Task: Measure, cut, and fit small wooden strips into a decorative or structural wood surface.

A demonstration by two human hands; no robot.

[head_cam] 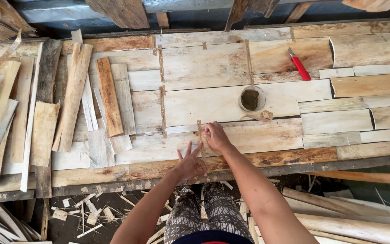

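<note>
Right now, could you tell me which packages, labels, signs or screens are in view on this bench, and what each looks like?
None: no package, label, sign or screen shows.
Nearest to it: small round container, centre of the wooden bench, pale rim, dark greenish contents.
Red-handled cutter, upper right, slim.
Thin tan strip, under the right hand; left hand beside it.

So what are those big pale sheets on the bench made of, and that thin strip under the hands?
The pale sheets look like thin raw wood veneer: unfinished, grain streaks, brown patches, ragged edges. The narrow strip, pressed by the right hand and left hand, looks like tan paper tape, though that is uncertain.
</note>
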